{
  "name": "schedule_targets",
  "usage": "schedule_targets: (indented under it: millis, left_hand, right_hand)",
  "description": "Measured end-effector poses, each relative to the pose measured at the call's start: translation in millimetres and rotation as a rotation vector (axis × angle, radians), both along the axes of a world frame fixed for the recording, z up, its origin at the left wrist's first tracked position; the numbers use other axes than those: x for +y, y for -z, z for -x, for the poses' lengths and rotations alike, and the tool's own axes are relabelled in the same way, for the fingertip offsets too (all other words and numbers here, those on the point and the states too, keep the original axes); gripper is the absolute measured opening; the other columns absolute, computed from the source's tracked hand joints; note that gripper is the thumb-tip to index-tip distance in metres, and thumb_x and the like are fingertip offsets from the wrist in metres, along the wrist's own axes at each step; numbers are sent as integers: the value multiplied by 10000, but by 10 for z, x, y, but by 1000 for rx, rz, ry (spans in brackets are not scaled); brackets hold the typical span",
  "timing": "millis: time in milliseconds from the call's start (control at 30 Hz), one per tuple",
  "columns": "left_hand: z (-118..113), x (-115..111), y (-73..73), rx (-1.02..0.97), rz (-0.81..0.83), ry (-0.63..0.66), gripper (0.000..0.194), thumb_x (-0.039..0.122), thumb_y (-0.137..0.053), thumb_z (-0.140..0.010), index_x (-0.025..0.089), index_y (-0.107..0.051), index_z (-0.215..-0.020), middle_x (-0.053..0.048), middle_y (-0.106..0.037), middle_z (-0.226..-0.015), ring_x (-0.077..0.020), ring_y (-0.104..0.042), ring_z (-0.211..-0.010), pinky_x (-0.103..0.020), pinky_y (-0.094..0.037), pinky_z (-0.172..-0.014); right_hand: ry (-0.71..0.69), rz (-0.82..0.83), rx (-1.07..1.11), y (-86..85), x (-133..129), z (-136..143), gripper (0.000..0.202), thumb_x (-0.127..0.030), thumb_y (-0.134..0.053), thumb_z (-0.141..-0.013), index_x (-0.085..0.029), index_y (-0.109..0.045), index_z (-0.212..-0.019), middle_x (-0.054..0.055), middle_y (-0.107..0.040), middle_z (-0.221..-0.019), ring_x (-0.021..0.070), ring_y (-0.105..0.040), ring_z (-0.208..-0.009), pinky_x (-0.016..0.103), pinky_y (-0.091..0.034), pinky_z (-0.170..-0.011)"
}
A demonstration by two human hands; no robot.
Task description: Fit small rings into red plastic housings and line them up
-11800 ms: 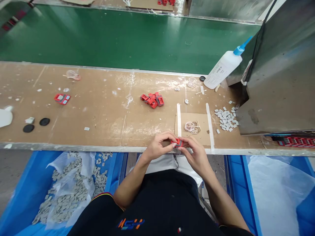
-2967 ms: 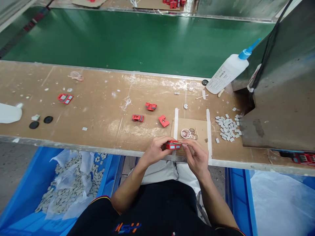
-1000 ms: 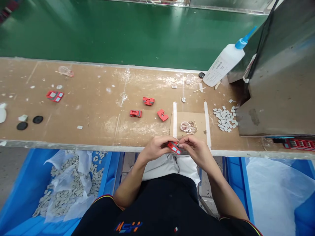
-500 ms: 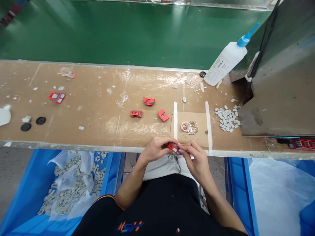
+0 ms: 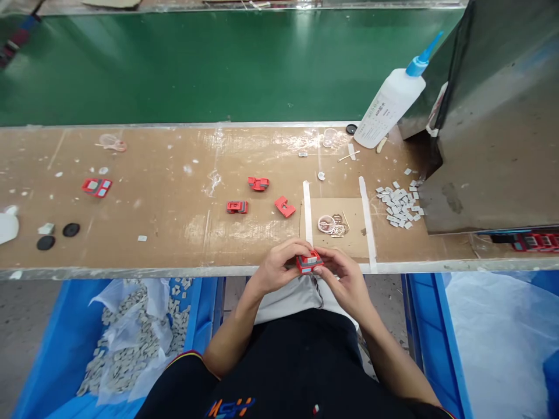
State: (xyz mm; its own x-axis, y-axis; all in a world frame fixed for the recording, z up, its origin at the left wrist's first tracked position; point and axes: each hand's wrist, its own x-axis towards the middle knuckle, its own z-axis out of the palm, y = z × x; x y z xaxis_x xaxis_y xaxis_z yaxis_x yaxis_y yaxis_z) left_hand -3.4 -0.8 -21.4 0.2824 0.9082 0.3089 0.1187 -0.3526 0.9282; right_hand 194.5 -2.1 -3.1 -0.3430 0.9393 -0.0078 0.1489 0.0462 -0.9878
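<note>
The left hand [image 5: 277, 269] and the right hand [image 5: 345, 279] both have their fingers closed around a small red-and-grey plastic vehicle-shaped piece [image 5: 309, 263], held at the near edge of the cardboard-covered brown counter [image 5: 174, 215], just left of the right-hand white tape strip [image 5: 368, 224].

Black short-sleeved top [image 5: 271, 372], red-yellow cuff trim [image 5: 188, 354], orange-blue lettering [image 5: 230, 407], white lower garment [image 5: 279, 304].

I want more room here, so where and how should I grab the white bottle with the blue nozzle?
I'd grip the white bottle around its broad body, below the blue nozzle, coming from the near left. The nozzle tapers to a thin tip, and the metal housing stands close on the right.
</note>
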Motion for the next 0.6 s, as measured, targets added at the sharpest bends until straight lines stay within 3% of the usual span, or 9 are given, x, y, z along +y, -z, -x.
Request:
schedule_targets:
  millis: [67,133,233,400,600]
  left_hand:
    - [-8,9,-29,31,0,8,279,356,-784,-857,186,-681,-1052,-123,-718,-1120,-219,-694,-1036,-342,-565,-888]
    - [-19,18,-54,29,20,-3,214,343,-744,-890,184,-698,-1026,-122,-724,-1111,-220,-697,-1032,-357,-564,-902]
    - [-33,24,-71,-15,75,-57,114,265,-641,-953,174,-706,-926,-105,-730,-1005,-190,-704,-946,-319,-571,-835]
    - [-22,18,-81,-61,126,-63,146,297,-687,-921,168,-700,-854,-83,-717,-900,-175,-693,-859,-293,-572,-770]
    - [-19,-1,-63,-79,128,-63,153,315,-686,-921,173,-712,-870,-82,-709,-913,-177,-691,-868,-287,-574,-755]
  right_hand:
    - [39,-68,-82,1,30,-29,227,-321,-670,-945,-234,-702,-1152,70,-692,-985,203,-711,-861,342,-625,-768]
    - [66,-144,-151,-12,59,-50,234,-325,-690,-932,-246,-707,-1151,61,-675,-959,197,-698,-816,348,-627,-755]
    - [43,-223,-197,-46,84,-42,260,-321,-690,-936,-255,-694,-1188,53,-644,-943,188,-679,-784,345,-625,-748]
    - [-21,-304,-293,-98,79,13,242,-278,-637,-968,-266,-687,-1204,46,-588,-891,195,-633,-782,333,-595,-713]
    - [34,-323,-194,-19,22,57,201,-229,-651,-947,-255,-682,-1144,38,-582,-893,186,-609,-778,318,-574,-703]
